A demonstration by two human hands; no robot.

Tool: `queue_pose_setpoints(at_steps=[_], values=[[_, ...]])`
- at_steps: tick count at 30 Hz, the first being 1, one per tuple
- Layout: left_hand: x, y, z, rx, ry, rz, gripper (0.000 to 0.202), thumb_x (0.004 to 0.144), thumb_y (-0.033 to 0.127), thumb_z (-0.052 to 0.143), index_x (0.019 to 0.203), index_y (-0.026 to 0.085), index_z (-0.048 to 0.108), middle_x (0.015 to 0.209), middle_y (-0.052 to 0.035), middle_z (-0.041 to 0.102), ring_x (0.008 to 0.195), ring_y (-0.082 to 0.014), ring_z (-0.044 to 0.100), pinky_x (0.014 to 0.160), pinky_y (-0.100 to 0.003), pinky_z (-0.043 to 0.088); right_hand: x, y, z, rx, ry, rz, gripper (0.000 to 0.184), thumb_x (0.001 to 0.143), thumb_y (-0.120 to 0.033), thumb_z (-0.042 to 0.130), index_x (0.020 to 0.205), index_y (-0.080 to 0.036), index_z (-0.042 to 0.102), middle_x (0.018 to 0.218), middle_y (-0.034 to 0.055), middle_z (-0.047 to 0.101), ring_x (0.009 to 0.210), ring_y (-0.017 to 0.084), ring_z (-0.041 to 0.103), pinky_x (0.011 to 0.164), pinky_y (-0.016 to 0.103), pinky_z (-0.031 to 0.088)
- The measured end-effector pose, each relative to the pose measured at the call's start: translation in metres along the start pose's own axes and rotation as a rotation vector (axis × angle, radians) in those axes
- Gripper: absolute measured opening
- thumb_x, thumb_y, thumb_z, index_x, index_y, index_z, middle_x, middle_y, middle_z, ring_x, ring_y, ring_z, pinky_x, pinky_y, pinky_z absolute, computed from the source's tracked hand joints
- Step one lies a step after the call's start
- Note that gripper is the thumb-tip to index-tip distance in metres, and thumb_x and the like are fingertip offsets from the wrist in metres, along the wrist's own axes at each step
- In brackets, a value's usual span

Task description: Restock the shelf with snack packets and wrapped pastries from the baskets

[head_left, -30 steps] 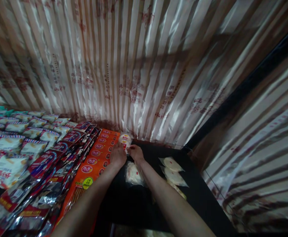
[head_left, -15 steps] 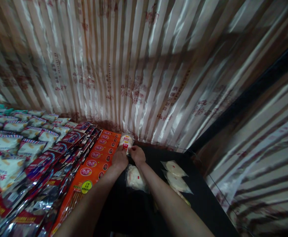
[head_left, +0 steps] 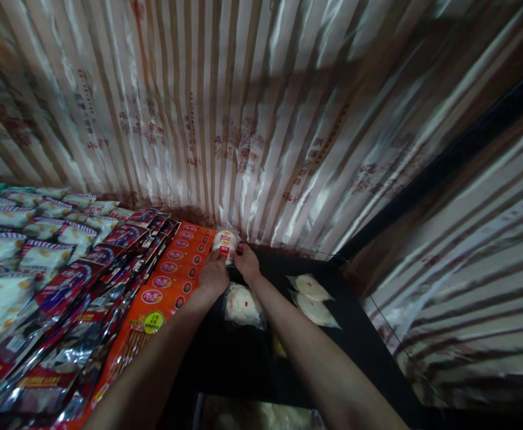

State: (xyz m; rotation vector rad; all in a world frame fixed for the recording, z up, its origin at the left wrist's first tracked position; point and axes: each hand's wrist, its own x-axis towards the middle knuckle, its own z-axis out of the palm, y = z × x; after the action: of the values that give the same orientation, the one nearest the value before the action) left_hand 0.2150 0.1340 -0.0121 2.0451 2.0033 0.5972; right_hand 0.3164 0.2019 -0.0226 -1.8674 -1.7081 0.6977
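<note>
My left hand (head_left: 213, 276) and my right hand (head_left: 245, 263) both reach to the back of a black shelf (head_left: 243, 358). Their fingers are pinched on a small clear packet of pale round cakes with a red label (head_left: 224, 241), which stands against the striped back wall. A second clear packet of a pale cake (head_left: 242, 305) lies flat just under my wrists. Two more pale packets (head_left: 311, 297) lie to the right of my right forearm.
A row of orange packets (head_left: 168, 282) runs along the left of my left hand. Further left lie dark red foil packets (head_left: 86, 280) and white snack bags (head_left: 14, 257). A shiny striped sheet (head_left: 252, 119) covers the back and right walls.
Both hands moved slightly farther back and up toward the wall with the small packet. The view shifted a little, so the snack rows sit higher and further left.
</note>
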Motion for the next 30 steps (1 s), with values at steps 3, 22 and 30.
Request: queue_pose_setpoints(at_steps=[3, 22, 30], values=[[-0.007, 0.005, -0.006, 0.0, -0.005, 0.022, 0.041, 0.082, 0.008, 0.038, 0.119, 0.006, 0.055, 0.138, -0.0169, 0.044, 0.132, -0.0235, 0.034, 0.108, -0.034, 0.031, -0.016, 0.0, -0.012, 0.047, 0.053, -0.065, 0.038, 0.082, -0.027, 0.052, 0.119, -0.015, 0.054, 0.11, 0.0087, 0.064, 0.093, 0.017, 0.062, 0.084, 0.027, 0.045], [-0.103, 0.041, -0.017, 0.065, -0.221, 0.187, 0.047, 0.082, 0.012, 0.047, 0.128, 0.018, 0.047, 0.14, -0.0144, 0.042, 0.132, -0.0245, 0.035, 0.105, -0.037, 0.035, -0.184, 0.058, -0.09, 0.258, 0.16, -0.478, 0.024, 0.084, -0.021, 0.044, 0.092, -0.019, 0.066, 0.095, 0.0079, 0.066, 0.091, 0.019, 0.061, 0.084, 0.032, 0.048], [-0.114, 0.047, -0.011, -0.071, -0.153, 0.12, 0.044, 0.082, 0.009, 0.044, 0.127, 0.013, 0.048, 0.135, -0.0183, 0.047, 0.127, -0.0237, 0.042, 0.105, -0.037, 0.033, -0.229, 0.085, -0.121, 0.269, 0.074, -0.504, 0.025, 0.086, -0.023, 0.043, 0.094, -0.019, 0.066, 0.095, 0.0076, 0.067, 0.09, 0.018, 0.061, 0.085, 0.031, 0.047]])
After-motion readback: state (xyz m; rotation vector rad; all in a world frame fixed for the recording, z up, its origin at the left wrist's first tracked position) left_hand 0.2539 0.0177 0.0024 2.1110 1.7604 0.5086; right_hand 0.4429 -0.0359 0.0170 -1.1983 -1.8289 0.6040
